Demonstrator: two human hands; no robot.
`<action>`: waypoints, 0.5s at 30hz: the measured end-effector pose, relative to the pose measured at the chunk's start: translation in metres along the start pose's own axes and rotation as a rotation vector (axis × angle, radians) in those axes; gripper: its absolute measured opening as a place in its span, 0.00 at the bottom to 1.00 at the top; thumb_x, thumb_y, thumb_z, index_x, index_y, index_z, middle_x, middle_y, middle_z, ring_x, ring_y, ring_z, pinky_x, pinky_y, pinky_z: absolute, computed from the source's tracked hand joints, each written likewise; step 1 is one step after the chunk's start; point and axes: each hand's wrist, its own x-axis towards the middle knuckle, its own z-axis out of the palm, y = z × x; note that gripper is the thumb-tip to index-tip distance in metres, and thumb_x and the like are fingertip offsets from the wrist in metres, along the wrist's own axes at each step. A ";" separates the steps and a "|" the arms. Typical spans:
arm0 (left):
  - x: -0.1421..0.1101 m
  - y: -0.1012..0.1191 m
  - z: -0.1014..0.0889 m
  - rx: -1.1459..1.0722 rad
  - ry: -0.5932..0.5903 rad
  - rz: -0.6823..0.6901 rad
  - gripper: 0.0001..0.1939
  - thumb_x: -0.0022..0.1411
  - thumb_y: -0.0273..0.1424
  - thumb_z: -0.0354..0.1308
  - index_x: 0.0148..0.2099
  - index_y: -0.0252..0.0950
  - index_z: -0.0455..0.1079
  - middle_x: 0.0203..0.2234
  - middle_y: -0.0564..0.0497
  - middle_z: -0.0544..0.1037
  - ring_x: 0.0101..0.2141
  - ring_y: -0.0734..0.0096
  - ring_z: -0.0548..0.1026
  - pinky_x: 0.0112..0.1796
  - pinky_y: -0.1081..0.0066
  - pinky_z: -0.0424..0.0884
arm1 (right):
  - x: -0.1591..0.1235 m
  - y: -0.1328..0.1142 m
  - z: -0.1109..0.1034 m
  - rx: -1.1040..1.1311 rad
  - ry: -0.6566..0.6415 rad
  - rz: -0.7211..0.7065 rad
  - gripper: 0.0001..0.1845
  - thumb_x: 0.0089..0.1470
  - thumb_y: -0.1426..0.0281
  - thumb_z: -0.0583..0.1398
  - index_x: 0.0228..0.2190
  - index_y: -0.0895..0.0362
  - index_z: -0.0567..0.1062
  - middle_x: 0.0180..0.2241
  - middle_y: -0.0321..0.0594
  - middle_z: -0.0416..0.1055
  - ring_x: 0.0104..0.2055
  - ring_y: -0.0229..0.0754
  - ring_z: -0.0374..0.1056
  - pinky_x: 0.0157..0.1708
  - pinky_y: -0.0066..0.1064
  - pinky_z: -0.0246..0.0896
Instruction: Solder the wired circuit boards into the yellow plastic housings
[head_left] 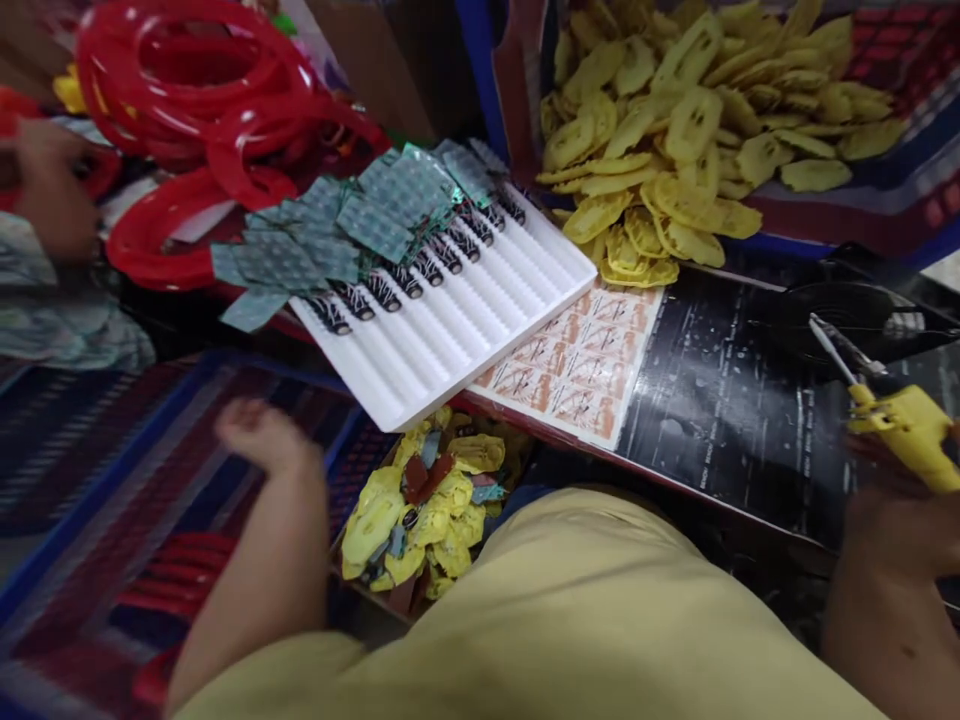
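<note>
My left hand (259, 432) is out to the left above a blue and dark red plastic basket (292, 378). Its fingers look loosely stretched, somewhat blurred, and nothing shows in them. At the right edge, my right hand (892, 520) is closed round the handle of a yellow soldering gun (911, 430), whose metal tip points up and left over the black bench top (720, 400). Between my hands lies a white ribbed foam tray (457, 335). Along its far side sit a row of small black cylindrical parts with wires (409, 280) and greenish circuit boards (315, 240).
Yellow plastic pieces (697, 130) heap up in a basket at the back right. Shiny red rings (187, 80) are piled at the back left. A box of yellow scraps (420, 510) stands by my lap. Another person's arm (56, 190) is at the far left.
</note>
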 end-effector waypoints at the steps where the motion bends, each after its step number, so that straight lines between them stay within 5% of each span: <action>1: 0.013 0.009 -0.020 -0.029 0.105 -0.045 0.32 0.67 0.20 0.43 0.69 0.43 0.66 0.69 0.47 0.76 0.64 0.50 0.79 0.61 0.43 0.80 | 0.001 0.002 0.005 0.017 0.101 -0.068 0.41 0.63 0.32 0.60 0.37 0.59 0.85 0.30 0.42 0.73 0.20 0.43 0.69 0.16 0.42 0.72; 3: 0.030 0.041 -0.050 -0.239 0.218 0.104 0.31 0.59 0.26 0.54 0.59 0.63 0.72 0.61 0.75 0.82 0.62 0.59 0.80 0.57 0.53 0.81 | 0.002 0.000 0.010 0.012 0.164 -0.244 0.33 0.57 0.39 0.70 0.36 0.58 0.88 0.25 0.41 0.74 0.17 0.42 0.67 0.15 0.38 0.68; 4: 0.031 0.063 -0.057 -0.329 0.228 0.247 0.27 0.57 0.29 0.56 0.54 0.65 0.75 0.56 0.80 0.84 0.60 0.60 0.81 0.57 0.53 0.80 | 0.002 -0.004 0.011 -0.005 0.112 -0.316 0.29 0.55 0.43 0.74 0.40 0.56 0.89 0.25 0.40 0.75 0.17 0.42 0.68 0.16 0.37 0.69; 6: 0.022 0.119 -0.055 -0.380 0.142 0.547 0.16 0.59 0.37 0.61 0.49 0.56 0.79 0.50 0.73 0.87 0.54 0.60 0.84 0.60 0.52 0.78 | 0.000 -0.011 0.008 -0.055 0.007 -0.413 0.26 0.54 0.50 0.77 0.49 0.52 0.89 0.27 0.41 0.79 0.19 0.43 0.71 0.19 0.37 0.70; 8: -0.002 0.185 -0.032 -0.250 -0.145 0.854 0.17 0.64 0.42 0.59 0.52 0.49 0.80 0.54 0.63 0.88 0.52 0.61 0.85 0.58 0.53 0.81 | -0.007 -0.017 0.002 -0.103 -0.070 -0.423 0.28 0.56 0.54 0.76 0.55 0.50 0.86 0.32 0.44 0.82 0.23 0.47 0.75 0.22 0.38 0.72; 11: -0.055 0.285 0.027 0.028 -0.481 1.304 0.22 0.72 0.41 0.53 0.60 0.41 0.80 0.64 0.48 0.83 0.65 0.58 0.78 0.71 0.54 0.69 | -0.018 -0.021 -0.006 -0.192 -0.110 -0.447 0.27 0.54 0.60 0.77 0.55 0.49 0.86 0.36 0.44 0.85 0.27 0.50 0.79 0.23 0.37 0.74; 15: -0.139 0.387 0.108 0.429 -0.711 1.521 0.39 0.70 0.38 0.64 0.80 0.41 0.62 0.82 0.40 0.53 0.81 0.36 0.49 0.77 0.31 0.41 | -0.024 -0.029 -0.009 -0.282 -0.161 -0.489 0.21 0.56 0.66 0.76 0.51 0.49 0.87 0.34 0.40 0.85 0.27 0.51 0.81 0.23 0.35 0.77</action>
